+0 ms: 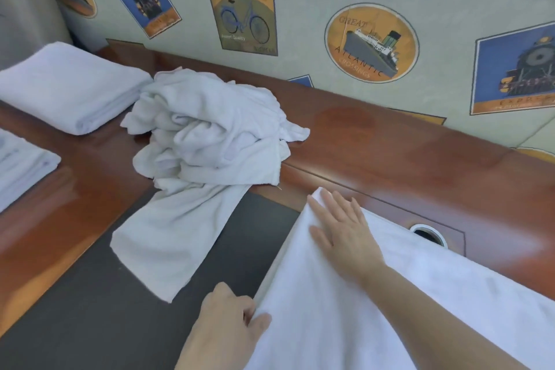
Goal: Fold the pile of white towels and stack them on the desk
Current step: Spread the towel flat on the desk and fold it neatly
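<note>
Head view: a white towel (420, 294) lies spread over the counter's (390, 144) near right corner. The right grip (345, 234) presses flat on it, fingers straight and apart. The left grip (228, 321) is clamped on its near left edge. The unfolded pile (210, 135) waits mid-counter, beside a folded towel (69, 87) at the far left. The edge likely wants drawing taut, with the hems matched before creasing.

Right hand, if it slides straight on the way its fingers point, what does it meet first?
The right hand lies flat on the spread towel. Beyond its corner comes bare wooden desk, then probably the right edge of the crumpled towel pile, though depth is unclear.
</note>
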Tool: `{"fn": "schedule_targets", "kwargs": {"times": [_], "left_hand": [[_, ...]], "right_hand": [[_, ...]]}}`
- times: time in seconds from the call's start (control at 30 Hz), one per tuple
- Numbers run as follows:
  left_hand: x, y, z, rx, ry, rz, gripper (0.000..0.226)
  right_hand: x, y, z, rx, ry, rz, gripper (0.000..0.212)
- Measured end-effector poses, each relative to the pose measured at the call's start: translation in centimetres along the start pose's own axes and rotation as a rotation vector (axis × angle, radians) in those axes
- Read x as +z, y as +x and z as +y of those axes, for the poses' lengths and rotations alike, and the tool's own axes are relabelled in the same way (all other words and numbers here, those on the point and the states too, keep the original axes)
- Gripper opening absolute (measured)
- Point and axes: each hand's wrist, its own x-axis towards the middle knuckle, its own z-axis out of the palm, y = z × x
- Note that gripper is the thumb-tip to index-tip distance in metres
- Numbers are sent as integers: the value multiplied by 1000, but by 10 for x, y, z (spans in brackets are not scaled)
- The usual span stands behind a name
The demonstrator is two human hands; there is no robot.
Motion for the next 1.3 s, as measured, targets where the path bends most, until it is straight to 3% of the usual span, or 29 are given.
{"fn": "schedule_targets", "kwargs": {"times": [0.3, 0.37, 0.53, 0.7, 0.8, 0.93, 1.07, 1.3], "left_hand": [[3, -20, -11, 15, -138, 77, 41], [7, -26, -14, 30, -97, 80, 46], [5, -36, -40, -1, -112, 112, 47], [3, -42, -48, 24, -119, 176, 44], [0, -52, -48, 43, -141, 120, 40], [-9, -61, -64, -25, -190, 30, 35], [-17, -65, -68, -63, -192, 31, 37], [-15, -67, -56, -187, -99, 104, 27]], "right_hand": [[-2, 1, -13, 35, -224, -71, 76], [-2, 4, -13, 33, -182, -72, 78], [-9, 4, 1, 13, 228, -81, 60], [-4, 5, 0, -14, 24, -71, 80], [-5, -8, -25, 40, -40, 63, 78], [11, -53, -92, -40, -20, 214, 62], [35, -74, -119, -49, -50, 66, 66], [39, -72, -121, -24, -104, 9, 75]]}}
